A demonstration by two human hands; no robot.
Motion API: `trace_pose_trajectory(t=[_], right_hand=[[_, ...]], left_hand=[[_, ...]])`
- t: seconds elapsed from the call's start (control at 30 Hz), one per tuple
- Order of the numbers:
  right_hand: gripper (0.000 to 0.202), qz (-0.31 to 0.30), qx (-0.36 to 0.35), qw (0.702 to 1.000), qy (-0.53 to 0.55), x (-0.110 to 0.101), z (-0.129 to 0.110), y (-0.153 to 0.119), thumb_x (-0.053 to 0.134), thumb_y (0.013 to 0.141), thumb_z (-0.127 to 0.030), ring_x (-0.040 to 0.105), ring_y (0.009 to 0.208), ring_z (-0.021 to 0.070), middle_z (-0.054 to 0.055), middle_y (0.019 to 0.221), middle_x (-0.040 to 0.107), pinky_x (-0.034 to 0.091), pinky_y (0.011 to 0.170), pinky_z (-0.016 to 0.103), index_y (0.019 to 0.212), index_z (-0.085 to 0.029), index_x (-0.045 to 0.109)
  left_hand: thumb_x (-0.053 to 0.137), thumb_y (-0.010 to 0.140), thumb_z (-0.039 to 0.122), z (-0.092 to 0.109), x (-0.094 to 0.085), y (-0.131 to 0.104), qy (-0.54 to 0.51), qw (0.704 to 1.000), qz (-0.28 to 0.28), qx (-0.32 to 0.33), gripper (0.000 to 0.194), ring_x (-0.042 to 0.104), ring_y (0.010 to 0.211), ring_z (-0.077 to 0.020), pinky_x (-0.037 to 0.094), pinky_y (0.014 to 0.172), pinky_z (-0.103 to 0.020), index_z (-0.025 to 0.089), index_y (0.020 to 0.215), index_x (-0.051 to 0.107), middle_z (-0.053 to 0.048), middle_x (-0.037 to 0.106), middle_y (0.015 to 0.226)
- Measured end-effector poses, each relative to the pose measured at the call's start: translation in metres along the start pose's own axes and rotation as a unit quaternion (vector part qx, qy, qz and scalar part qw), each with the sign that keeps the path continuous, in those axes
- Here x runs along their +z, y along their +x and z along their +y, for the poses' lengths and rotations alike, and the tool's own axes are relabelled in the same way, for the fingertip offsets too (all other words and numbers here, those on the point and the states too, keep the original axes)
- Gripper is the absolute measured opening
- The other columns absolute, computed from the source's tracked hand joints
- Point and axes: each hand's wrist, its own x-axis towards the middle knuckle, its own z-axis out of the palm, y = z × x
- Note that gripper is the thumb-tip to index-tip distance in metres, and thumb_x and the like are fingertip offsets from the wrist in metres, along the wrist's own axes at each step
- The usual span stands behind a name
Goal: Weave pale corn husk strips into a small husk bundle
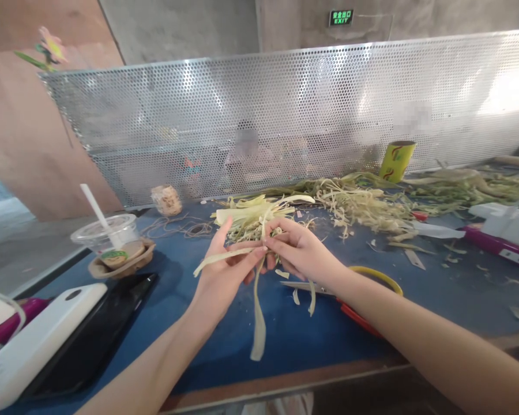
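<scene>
My left hand (225, 265) and my right hand (296, 245) meet above the front middle of the table. Between their fingertips they pinch pale green, flat plant strips (259, 325). One strip hangs down towards the table, and another sticks out leftwards across my left hand. My left thumb and fingers are closed at the crossing of the strips; my right thumb and forefinger grip the same place. Just behind my hands lies a heap of pale leaf strips (242, 214), partly hidden by them. Scissors (361, 317) with red and yellow handles lie beneath my right forearm.
At left are a lidded plastic cup (106, 233) with a straw, a black tablet or phone (90, 340) and a white device (47, 340). A twine roll (166, 200) stands behind. Dried plant fibres (367, 207), a yellow tube (397, 162) and a perforated metal screen (285, 104) are farther back.
</scene>
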Motion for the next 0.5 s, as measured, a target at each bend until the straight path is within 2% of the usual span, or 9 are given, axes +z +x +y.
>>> trace_pose_trajectory(t=[0.1, 0.17, 0.3, 0.5], right_hand=[[0.005, 0.033, -0.042, 0.998, -0.042, -0.002, 0.002, 0.001, 0.051, 0.082, -0.024, 0.042, 0.039, 0.0025, -0.005, 0.065, 0.055, 0.036, 0.039, 0.016, 0.079, -0.020, 0.049], [0.006, 0.056, -0.076, 0.993, -0.077, -0.003, 0.003, 0.002, 0.057, 0.078, -0.025, 0.050, 0.053, 0.0063, -0.003, 0.070, 0.055, 0.042, 0.051, 0.020, 0.076, -0.019, 0.054], [0.012, 0.048, -0.104, 0.990, -0.077, -0.004, 0.005, 0.004, 0.063, 0.072, -0.028, 0.050, 0.059, 0.0093, -0.002, 0.070, 0.055, 0.041, 0.056, 0.024, 0.071, -0.018, 0.056], [0.017, 0.088, -0.093, 0.991, 0.028, 0.000, 0.011, 0.004, 0.063, 0.072, -0.028, 0.050, 0.057, 0.0096, -0.004, 0.061, 0.052, 0.041, 0.057, 0.025, 0.065, -0.018, 0.050]], left_hand=[[0.074, 0.064, 0.023, 0.001, -0.001, 0.000, 0.005, 1.000, 0.016, -0.006, 0.087, 0.056, 0.052, -0.0095, 0.042, 0.044, -0.020, 0.020, 0.137, 0.026, -0.002, 0.068, 0.078], [0.074, 0.064, 0.024, 0.001, -0.001, 0.000, 0.003, 1.000, 0.007, -0.007, 0.086, 0.055, 0.050, -0.0094, 0.039, 0.042, -0.019, 0.021, 0.136, 0.026, 0.000, 0.066, 0.076], [0.072, 0.065, 0.025, 0.002, 0.001, -0.001, 0.016, 0.999, -0.030, -0.006, 0.086, 0.055, 0.049, -0.0104, 0.036, 0.038, -0.019, 0.022, 0.137, 0.024, 0.002, 0.063, 0.071], [0.073, 0.064, 0.019, 0.005, 0.004, -0.003, -0.009, 0.997, -0.071, -0.032, 0.089, 0.056, 0.050, -0.0100, 0.038, 0.041, -0.019, 0.017, 0.138, 0.023, 0.002, 0.062, 0.069]])
